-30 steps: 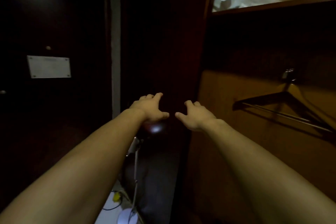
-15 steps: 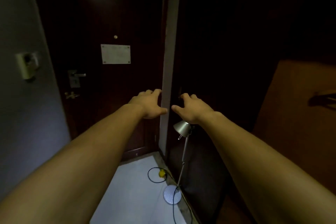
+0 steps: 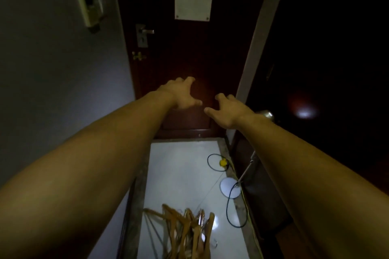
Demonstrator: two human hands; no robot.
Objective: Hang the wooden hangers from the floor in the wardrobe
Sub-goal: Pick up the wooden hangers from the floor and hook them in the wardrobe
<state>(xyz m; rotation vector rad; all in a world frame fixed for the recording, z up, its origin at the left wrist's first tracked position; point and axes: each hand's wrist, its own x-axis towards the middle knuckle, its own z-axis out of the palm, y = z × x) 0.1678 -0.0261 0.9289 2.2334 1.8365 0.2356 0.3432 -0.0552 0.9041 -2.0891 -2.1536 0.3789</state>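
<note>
Both hands, left hand (image 3: 182, 94) and right hand (image 3: 226, 111), are out front, fingers spread, holding nothing; wooden hangers (image 3: 185, 231) are piled on the floor (image 3: 181, 166) below.

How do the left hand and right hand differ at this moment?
The left hand reaches higher and further forward, in front of the dark door; the right hand sits lower, near the pale door frame. The left's fingers look more curled, the right's more spread. Both are empty, palms down, well above the wooden hangers on the floor.
</note>
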